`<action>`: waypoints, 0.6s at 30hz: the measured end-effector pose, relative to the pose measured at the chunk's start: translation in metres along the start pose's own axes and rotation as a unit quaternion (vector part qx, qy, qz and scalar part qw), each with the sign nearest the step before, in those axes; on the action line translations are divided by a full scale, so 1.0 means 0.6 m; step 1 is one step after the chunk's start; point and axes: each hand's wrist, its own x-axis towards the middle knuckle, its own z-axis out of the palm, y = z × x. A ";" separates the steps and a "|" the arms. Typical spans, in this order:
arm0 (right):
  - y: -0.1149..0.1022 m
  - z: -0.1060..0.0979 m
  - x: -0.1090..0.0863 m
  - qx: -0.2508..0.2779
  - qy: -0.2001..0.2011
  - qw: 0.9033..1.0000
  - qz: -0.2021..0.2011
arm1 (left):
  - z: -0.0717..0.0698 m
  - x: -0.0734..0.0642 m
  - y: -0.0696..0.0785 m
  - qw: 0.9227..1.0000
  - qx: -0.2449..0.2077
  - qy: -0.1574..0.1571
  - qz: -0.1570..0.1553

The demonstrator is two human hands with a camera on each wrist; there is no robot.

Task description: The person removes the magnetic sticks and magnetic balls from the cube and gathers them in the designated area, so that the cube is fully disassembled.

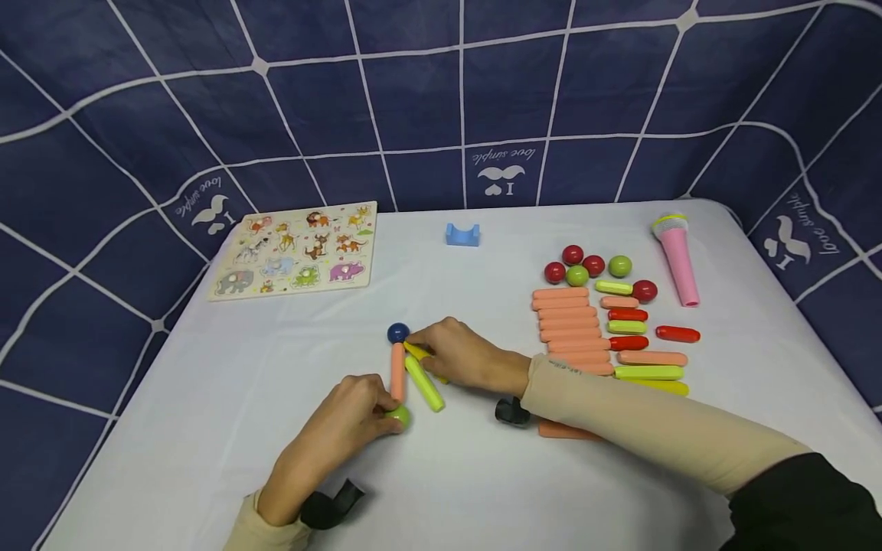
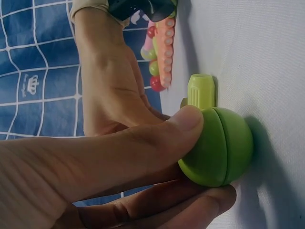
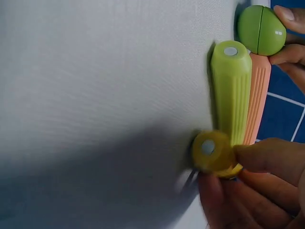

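My left hand (image 1: 351,409) pinches a green ball (image 2: 214,148) between thumb and fingers, close over the white tabletop. The ball sits at the near end of a salmon-coloured magnetic stick (image 1: 397,371), whose far end meets a dark blue ball (image 1: 398,332). A lime-green stick (image 1: 423,383) slants beside it, its far end close below the blue ball. My right hand (image 1: 465,353) pinches a yellow stick (image 3: 209,150) with a pale round end. One tip of that stick lies by the blue ball, while the fingers partly cover its length.
Rows of salmon sticks (image 1: 568,324) lie on the right, partly under the right forearm, with red, lime and yellow sticks beside them. Red and green balls (image 1: 594,265) and a pink toy microphone (image 1: 678,260) are behind. An animal puzzle board (image 1: 296,251) and blue holder (image 1: 462,236) lie farther back.
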 end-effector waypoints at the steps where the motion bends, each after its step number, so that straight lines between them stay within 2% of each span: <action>1: -0.001 0.001 0.000 -0.010 -0.003 1.000 -0.003 | 0.000 0.000 0.000 1.000 0.000 0.000 0.000; 6: 0.001 -0.004 0.000 -0.051 -0.016 0.998 -0.019 | 0.000 0.002 0.001 1.000 -0.002 0.001 0.003; 10: 0.008 -0.024 -0.013 -0.063 -0.016 0.998 0.011 | 0.001 0.003 0.002 1.000 0.003 0.003 0.004; 14: 0.021 -0.063 -0.044 -0.075 -0.005 0.997 0.036 | 0.000 0.001 0.001 1.000 0.013 0.006 0.000; 18: 0.046 -0.114 -0.096 -0.101 0.004 0.995 0.022 | 0.000 -0.001 -0.002 1.000 0.011 0.006 0.000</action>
